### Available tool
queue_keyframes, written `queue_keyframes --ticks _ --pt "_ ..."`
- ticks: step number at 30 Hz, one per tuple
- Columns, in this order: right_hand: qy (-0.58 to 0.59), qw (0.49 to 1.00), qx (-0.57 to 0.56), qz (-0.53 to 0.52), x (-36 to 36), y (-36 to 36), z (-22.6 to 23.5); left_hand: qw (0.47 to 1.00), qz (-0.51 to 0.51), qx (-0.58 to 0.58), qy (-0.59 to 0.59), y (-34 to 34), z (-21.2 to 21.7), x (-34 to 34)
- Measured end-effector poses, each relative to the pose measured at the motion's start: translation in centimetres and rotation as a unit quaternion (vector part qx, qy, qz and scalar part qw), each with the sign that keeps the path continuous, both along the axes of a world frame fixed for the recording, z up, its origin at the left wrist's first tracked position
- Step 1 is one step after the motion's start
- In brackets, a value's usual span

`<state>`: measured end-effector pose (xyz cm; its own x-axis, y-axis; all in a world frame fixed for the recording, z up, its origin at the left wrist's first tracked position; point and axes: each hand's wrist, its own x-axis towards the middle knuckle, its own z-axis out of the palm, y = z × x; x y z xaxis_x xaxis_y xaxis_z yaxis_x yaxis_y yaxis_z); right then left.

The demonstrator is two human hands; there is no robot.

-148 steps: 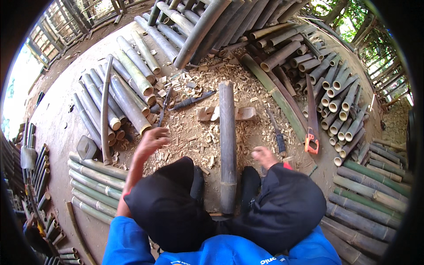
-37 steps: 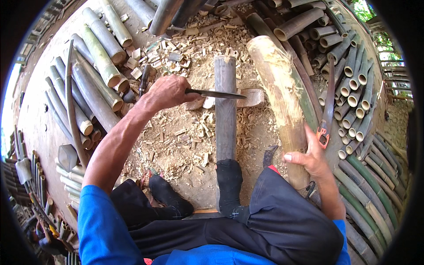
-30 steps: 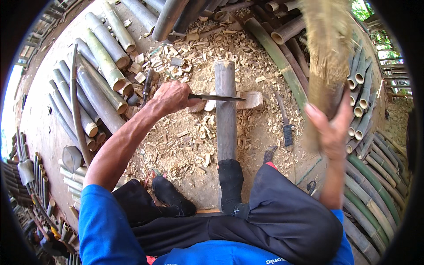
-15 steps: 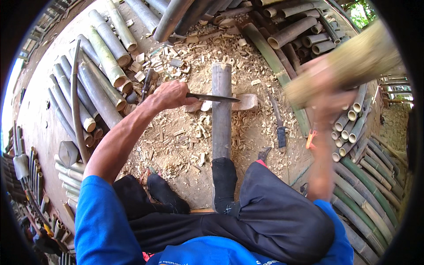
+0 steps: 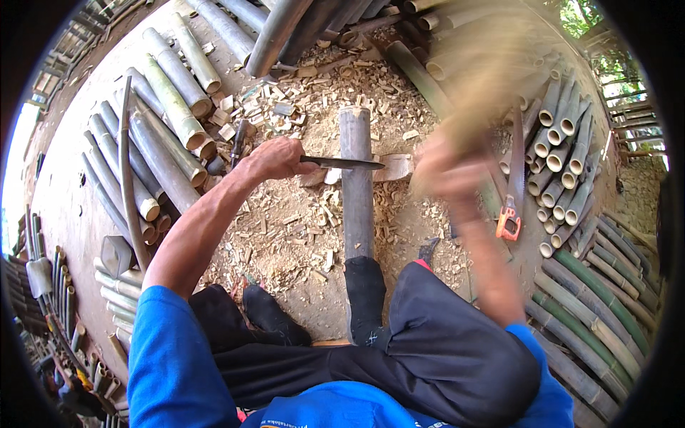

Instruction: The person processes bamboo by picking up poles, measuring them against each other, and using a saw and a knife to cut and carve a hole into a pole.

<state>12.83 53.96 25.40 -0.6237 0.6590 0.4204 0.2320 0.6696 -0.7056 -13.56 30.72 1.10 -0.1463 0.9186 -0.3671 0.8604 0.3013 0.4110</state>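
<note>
My left hand (image 5: 277, 158) is closed round the handle of a knife (image 5: 342, 163). Its dark blade lies crosswise over a grey bamboo tube (image 5: 357, 214), near the tube's far end. A pale wooden block (image 5: 396, 167) is under the tube there, and my sock-covered foot (image 5: 364, 292) rests on its near end. To the right, my right hand (image 5: 448, 167) grips a thick wooden club (image 5: 492, 78) raised above the ground. Both are smeared by motion, so the club's outline and the separate fingers are unclear.
Wood chips (image 5: 285, 235) cover the ground around the tube. Bamboo lengths (image 5: 168, 100) lie on the left, and stacked cut tubes (image 5: 564, 157) on the right. An orange-handled saw (image 5: 509, 222) stands beside them. A dark-handled tool (image 5: 240, 139) lies beyond my left wrist.
My right hand and the club have swung inward to the left, toward the bamboo tube, uncovering the saw. My left hand keeps the knife across the tube in nearly the same place.
</note>
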Motion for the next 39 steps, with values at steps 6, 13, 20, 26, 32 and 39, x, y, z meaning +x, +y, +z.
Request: queue_keyframes --ticks 6,13,20,26,32,39 --pt "-0.406 0.889 0.112 0.178 -3.2 -0.5 -0.7 0.991 0.082 -0.084 -0.066 -1.1 -1.9 -0.7" --pt "0.018 0.997 -0.030 0.062 0.3 -2.4 -2.0 0.997 0.029 -0.065 -0.031 -1.3 -0.4 -0.4" --pt "-0.408 0.892 -0.088 0.175 -3.3 -2.0 -4.5 0.981 0.049 -0.117 -0.148 -1.8 -2.2 -1.9" --pt "-0.013 0.997 -0.061 0.045 1.3 -3.1 1.3 0.989 0.044 -0.099 -0.103 0.8 -1.2 0.0" --pt "-0.391 0.904 -0.130 0.114 1.1 -6.9 -14.0 0.978 0.026 -0.177 -0.106 1.0 -1.6 -0.2" --pt "-0.106 0.964 -0.186 0.157 3.3 -2.9 -6.8 0.953 -0.009 -0.273 -0.132 1.4 0.0 -1.6"
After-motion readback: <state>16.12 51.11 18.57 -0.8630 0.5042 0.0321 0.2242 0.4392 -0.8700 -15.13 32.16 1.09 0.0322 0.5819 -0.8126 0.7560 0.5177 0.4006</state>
